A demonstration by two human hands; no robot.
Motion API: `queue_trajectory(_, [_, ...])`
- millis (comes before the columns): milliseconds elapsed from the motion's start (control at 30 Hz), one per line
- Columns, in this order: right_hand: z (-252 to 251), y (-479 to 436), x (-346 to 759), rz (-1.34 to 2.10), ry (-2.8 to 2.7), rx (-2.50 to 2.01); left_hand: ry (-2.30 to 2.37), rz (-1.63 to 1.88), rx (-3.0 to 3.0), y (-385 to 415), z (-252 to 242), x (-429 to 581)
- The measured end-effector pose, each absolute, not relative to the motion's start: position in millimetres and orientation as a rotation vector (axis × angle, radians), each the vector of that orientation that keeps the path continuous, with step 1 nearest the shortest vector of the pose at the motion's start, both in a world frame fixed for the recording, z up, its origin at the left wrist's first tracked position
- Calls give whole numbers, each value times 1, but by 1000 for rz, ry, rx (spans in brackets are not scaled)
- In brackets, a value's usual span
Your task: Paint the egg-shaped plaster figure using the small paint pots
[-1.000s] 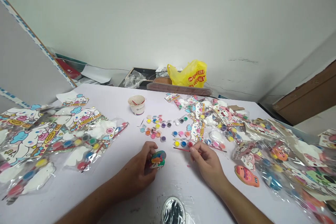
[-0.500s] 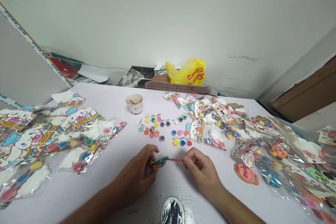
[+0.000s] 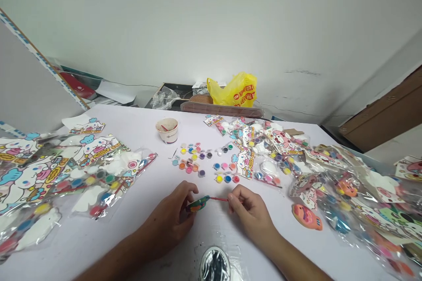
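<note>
I am seeing the left hand (image 3: pixel 173 219) pinching a small flat figure (image 3: pixel 198 204), painted green and orange with a glossy look, held low over the white table (image 3: pixel 138 127) near its front edge. The right hand (image 3: pixel 249 208) is pinching a thin red brush (image 3: pixel 218 199), its tip lying against the figure's right end. Just beyond the hands, round paint pots (image 3: pixel 193 162) are sitting in short strips. A paper cup (image 3: pixel 168 130) is standing farther back. Crinkled clear plastic packets (image 3: pixel 99 171) are lying at left.

No legible text; only blurred red print on yellow bag (image 3: pixel 238 91).
</note>
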State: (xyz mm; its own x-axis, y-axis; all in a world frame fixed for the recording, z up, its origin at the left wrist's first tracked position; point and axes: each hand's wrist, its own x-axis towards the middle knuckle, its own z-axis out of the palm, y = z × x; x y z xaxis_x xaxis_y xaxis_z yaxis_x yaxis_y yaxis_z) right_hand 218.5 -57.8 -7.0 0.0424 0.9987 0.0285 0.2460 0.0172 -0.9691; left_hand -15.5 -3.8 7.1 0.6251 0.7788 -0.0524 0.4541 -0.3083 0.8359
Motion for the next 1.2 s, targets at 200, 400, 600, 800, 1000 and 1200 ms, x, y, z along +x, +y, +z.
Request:
queue_trajectory(200, [-5,-58,217,1065,-1346,-1369,987,435,1949,-3,5,-14])
queue_trajectory(400, [-3,-57,215,1033,-1330,-1397,989,455,1950,-3,5,-14])
queue_trajectory(600, [-4,-58,213,1024,-1350,-1414,981,447,1950,-3,8,-12])
queue_trajectory(800, [0,-59,209,1007,-1361,-1413,979,458,1951,-2,7,-11])
queue_trajectory(1000, [2,-60,210,975,-1358,-1439,960,459,1981,-3,10,-11])
queue_trajectory(1200, [0,-60,208,990,-1378,-1431,966,474,2012,-3,9,-11])
